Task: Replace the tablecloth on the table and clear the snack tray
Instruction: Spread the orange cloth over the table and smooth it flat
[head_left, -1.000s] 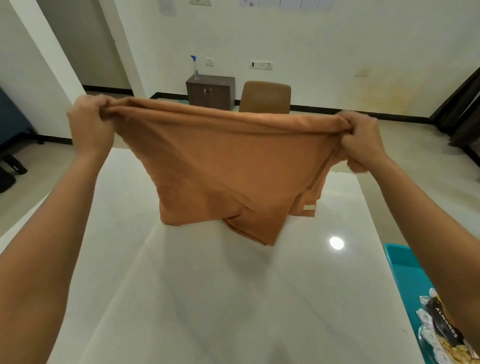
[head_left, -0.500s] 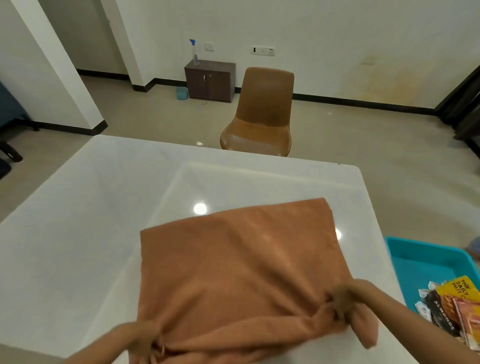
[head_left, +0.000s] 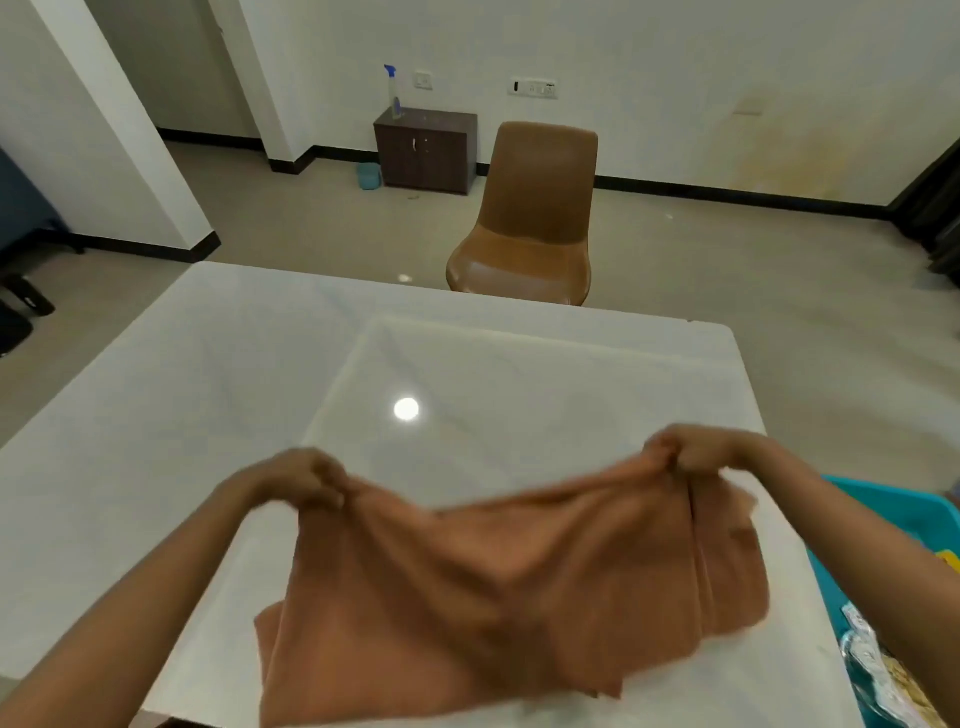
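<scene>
An orange-brown tablecloth (head_left: 498, 597), still partly folded, hangs over the near part of the white marble table (head_left: 519, 374). My left hand (head_left: 298, 475) grips its upper left edge. My right hand (head_left: 691, 449) grips its upper right edge. Both hands hold the cloth lifted a little above the table, and its lower part drapes toward the near edge. A teal snack tray (head_left: 883, 506) sits at the right, beside the table, with snack packets (head_left: 878, 670) in it, partly cut off by the frame and my right arm.
A brown chair (head_left: 530, 223) stands at the table's far side. Behind it by the wall is a dark small cabinet (head_left: 426, 150) with a spray bottle (head_left: 395, 93) on top. A white pillar (head_left: 104, 130) stands at the left. Dark objects lie on the floor at far left.
The cloth lay flat on the table half a second ago with my hands at its near edge. Now both hands have lifted it up and forward, bunching it.
</scene>
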